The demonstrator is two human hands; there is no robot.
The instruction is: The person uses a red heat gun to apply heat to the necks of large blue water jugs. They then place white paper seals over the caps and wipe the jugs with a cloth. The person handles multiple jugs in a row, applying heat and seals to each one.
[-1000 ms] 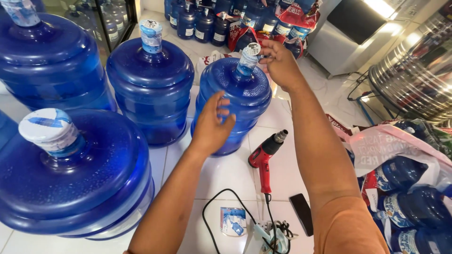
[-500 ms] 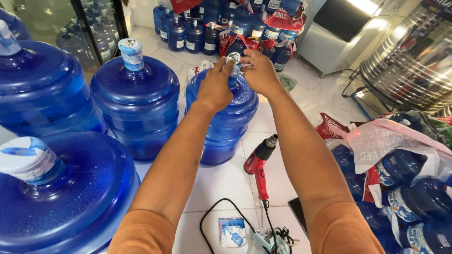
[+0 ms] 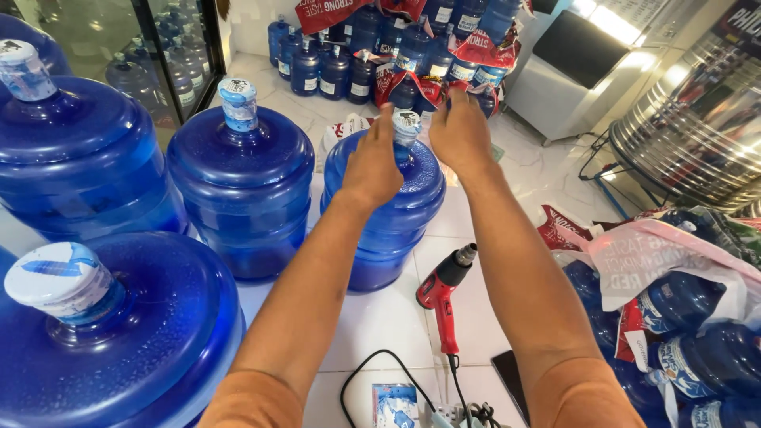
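Both hands have closed in on the neck of the middle water jug [image 3: 386, 208] since a second ago, when the left hand lay flat on the jug's shoulder and only the right was at the cap; half a second ago they already met there, and they remain there now. Left hand [image 3: 372, 168] is curled around the neck just below the sealed cap [image 3: 407, 125], fingers wrapped from the near side. Right hand [image 3: 460, 133] sits just beside the cap on its far right side, fingers bent toward it, though whether they actually grip the cap or seal cannot be told from behind. That jug stands upright on the white tiled floor [image 3: 507, 170], near the middle of the open patch. Just to its left stands a second blue jug [image 3: 241, 184] with a capped neck, and two more large jugs crowd the floor's left edge, one at the rear [image 3: 75, 154] and one at the near corner [image 3: 119, 341]. A red heat gun [image 3: 441, 295] lies on the tiles just right of the held jug's base, its cord trailing toward the near edge.
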